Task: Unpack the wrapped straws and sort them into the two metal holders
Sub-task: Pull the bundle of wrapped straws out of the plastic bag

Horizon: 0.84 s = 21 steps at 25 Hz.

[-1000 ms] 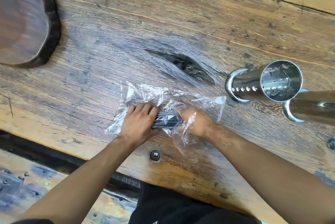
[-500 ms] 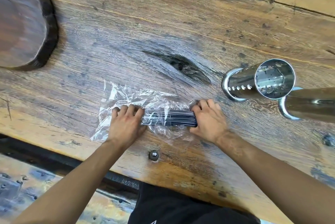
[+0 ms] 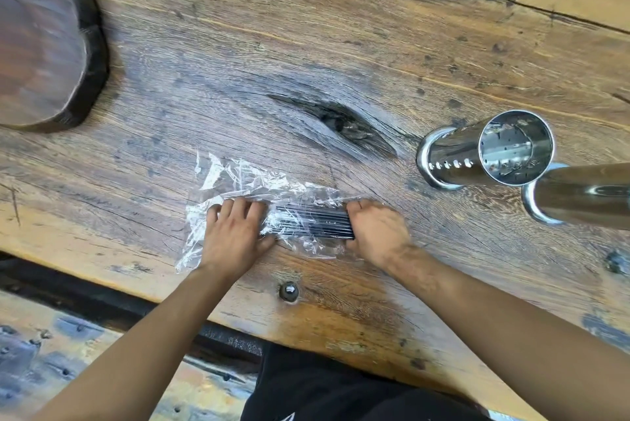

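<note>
A bundle of black straws [image 3: 312, 223] lies on the wooden table [image 3: 306, 46], partly covered by crumpled clear plastic wrap [image 3: 238, 178]. My left hand [image 3: 233, 233] grips the bundle's left end through the wrap, its fingers laid over the top. My right hand [image 3: 376, 233] grips the right end of the straws, fingers curled over them. Two shiny metal holders stand to the right: the nearer one [image 3: 477, 155] shows an open, empty mouth, and the second [image 3: 579, 199] runs off the right edge.
A dark round wooden slab [image 3: 44, 35] sits at the far left. A dark knot hole [image 3: 337, 120] marks the table beyond the straws. A metal bolt head [image 3: 288, 291] sits near the table's front edge.
My right hand slid right along the bundle to its end and pulled the wrap back, baring more of the black straws. My left hand stayed on the left end.
</note>
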### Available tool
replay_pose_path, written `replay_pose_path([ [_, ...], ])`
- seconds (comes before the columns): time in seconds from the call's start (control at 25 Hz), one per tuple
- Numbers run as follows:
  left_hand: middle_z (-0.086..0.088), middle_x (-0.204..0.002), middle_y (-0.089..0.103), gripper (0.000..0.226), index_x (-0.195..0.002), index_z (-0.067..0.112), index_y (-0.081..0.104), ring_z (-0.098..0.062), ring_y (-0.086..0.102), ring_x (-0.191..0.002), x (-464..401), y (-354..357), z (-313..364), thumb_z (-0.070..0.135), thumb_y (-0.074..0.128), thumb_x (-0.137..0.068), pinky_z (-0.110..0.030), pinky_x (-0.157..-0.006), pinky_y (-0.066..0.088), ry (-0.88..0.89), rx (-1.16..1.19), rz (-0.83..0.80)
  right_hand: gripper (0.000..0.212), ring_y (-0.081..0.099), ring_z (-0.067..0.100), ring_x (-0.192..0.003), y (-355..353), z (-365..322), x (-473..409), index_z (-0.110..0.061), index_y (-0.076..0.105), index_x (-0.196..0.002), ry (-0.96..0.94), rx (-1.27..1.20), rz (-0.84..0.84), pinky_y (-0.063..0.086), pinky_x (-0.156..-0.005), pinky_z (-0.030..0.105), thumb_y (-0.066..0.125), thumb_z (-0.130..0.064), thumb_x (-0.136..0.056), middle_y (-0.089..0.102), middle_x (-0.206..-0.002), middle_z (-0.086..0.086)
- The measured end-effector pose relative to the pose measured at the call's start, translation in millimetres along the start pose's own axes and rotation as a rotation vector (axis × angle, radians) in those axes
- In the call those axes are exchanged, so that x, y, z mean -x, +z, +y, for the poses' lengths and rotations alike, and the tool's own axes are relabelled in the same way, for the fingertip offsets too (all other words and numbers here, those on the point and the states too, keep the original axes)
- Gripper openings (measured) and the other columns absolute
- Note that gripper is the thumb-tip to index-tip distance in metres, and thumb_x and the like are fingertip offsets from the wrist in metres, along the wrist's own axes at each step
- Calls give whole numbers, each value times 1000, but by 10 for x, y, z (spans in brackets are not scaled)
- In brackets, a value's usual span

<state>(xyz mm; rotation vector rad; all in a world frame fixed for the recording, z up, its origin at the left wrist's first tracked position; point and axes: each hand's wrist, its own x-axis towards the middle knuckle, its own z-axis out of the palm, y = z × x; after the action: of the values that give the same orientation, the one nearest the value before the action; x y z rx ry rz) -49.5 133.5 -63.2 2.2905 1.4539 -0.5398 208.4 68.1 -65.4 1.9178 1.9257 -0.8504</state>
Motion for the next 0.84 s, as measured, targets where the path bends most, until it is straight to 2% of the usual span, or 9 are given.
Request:
replay_pose_path([
  [0.12,-20,-112,62,60,-125,12,65,-41,60,-106,46,28,-35,50,82,-82,-57,-99,46,-22,-19,5,63,64,20,-78,-13,109,11,-9,48,-137,-33,-52,-79,59,-69,30,75,-39,-88,60,-91,0],
  [0.28,-22,-121,59,70,-128,9,61,-42,58,-113,118,54,-80,56,81,-82,-58,-105,47,-35,-27,-6,50,65,14,-70,-28,228,22,-16,53,-131,-39,-101,-126,53,-61,24,72,-29,-87,62,-83,-5],
  [0.4,-24,-124,59,78,-128,6,59,-44,57,-115,151,61,-62,56,86,-75,-61,-107,48,-25,-23,11,51,64,12,-78,-7,247,32,-21,55,-127,-52,-200,-196,48,-71,20,79,-28,-83,69,-99,-4],
  [0.52,-25,-126,57,83,-132,6,58,-46,55,-118,171,50,-108,55,89,-72,-62,-108,48,-77,2,4,59,64,12,-92,-11,375,54,-29,54,-129,-80,-275,-286,50,-87,23,83,-41,-79,66,-113,-9],
  [0.6,-25,-130,54,86,-137,6,57,-47,51,-123,194,47,-219,55,88,-73,-62,-110,46,-129,38,5,50,64,12,-90,-2,520,112,-34,54,-120,-33,-286,-292,54,-82,27,81,-40,-78,66,-106,-10],
  [0.68,-25,-133,52,87,-138,5,56,-48,49,-126,228,49,-320,57,87,-75,-62,-112,43,-166,56,10,51,65,11,-89,19,667,176,-33,54,-120,17,-323,-280,56,-80,29,80,-36,-76,66,-104,-9],
  [0.84,-28,-136,48,92,-139,4,51,-49,47,-127,267,55,-320,59,86,-75,-60,-114,38,-223,71,-3,48,67,5,-88,24,782,253,-31,59,-120,85,-517,-235,51,-79,17,82,-39,-80,71,-104,-11],
])
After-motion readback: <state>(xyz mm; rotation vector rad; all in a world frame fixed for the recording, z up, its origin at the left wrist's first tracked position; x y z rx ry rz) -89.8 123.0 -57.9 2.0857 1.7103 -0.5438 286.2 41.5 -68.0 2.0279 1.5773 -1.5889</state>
